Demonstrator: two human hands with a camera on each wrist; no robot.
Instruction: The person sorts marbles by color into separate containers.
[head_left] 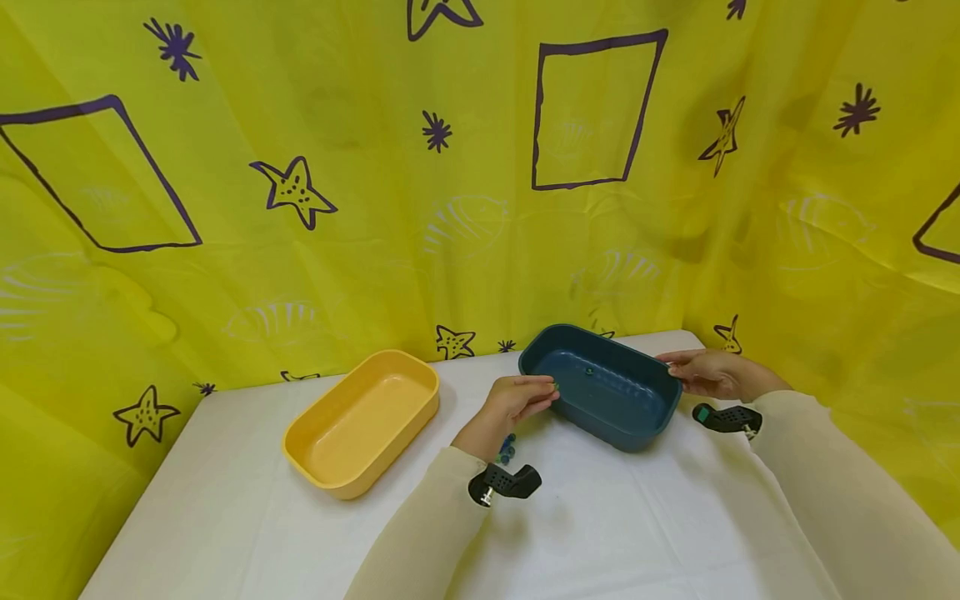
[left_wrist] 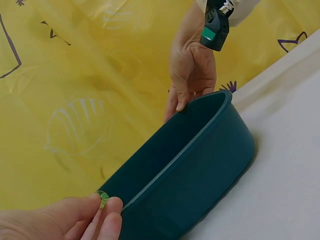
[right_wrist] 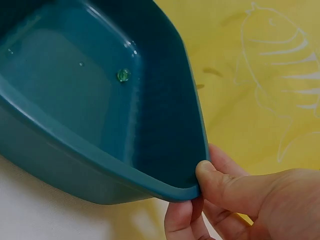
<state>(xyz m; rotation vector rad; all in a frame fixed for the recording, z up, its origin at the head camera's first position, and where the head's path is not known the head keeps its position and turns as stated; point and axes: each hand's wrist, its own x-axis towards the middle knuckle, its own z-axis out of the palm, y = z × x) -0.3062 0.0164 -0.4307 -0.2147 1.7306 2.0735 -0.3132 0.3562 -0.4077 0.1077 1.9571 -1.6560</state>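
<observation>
Between thumb and fingertips, my left hand (head_left: pixel 516 400) pinches a small green glass marble (left_wrist: pixel 103 199) at the near left rim of the dark teal tub (head_left: pixel 607 421). My right hand (head_left: pixel 716 375) grips the tub's right end, thumb on the rim and fingers below it, as the right wrist view shows. Inside the tub, another green marble (right_wrist: pixel 123 75) lies on the floor near the far wall. Several blue and green marbles (head_left: pixel 507 450) sit on the white cloth beside my left wrist, partly hidden by it.
A yellow tub (head_left: pixel 360 421) stands to the left on the white-covered table (head_left: pixel 225 492). Yellow curtains (head_left: pixel 360 208) with star and fish drawings hang behind and along the sides. Each wrist wears a black camera mount (head_left: pixel 504 482).
</observation>
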